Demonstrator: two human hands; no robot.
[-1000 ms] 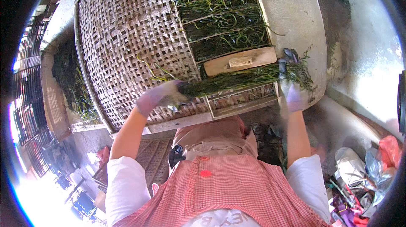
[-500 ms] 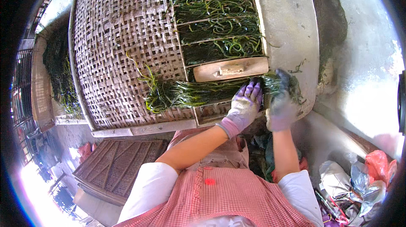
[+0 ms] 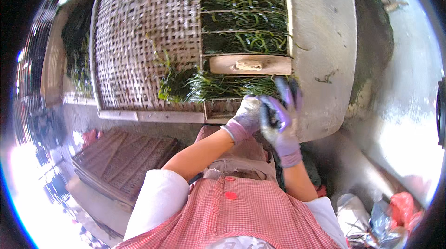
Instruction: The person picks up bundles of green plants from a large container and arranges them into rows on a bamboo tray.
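Note:
A bundle of long, wet, seaweed-like green strands (image 3: 218, 87) lies across the front of the woven mat, its tangled left end spilling over the weave. Just behind it rests a flat wooden board (image 3: 223, 64) with a small block-shaped handle on top. My left hand (image 3: 248, 113), in a stained white and purple glove, is at the near edge of the bundle; its fingertips are blurred and partly hidden. Close to its right, my right hand (image 3: 282, 119), in a similar glove with dark fingertips, has its fingers apart by the bundle's right end, and no strands show in it.
A woven bamboo mat (image 3: 139, 40) covers the left of the work surface. Rows of green strands (image 3: 244, 19) lie behind the board between thin dividers. On the right is a pale smooth slab (image 3: 323, 40). Stacked woven racks (image 3: 123, 163) stand lower left; plastic bags (image 3: 399, 209) lie lower right.
My right hand has come back off the bundle's right end, its fingers spreading. My left hand has drawn back toward me. The strands on the right slab no longer stick out as far.

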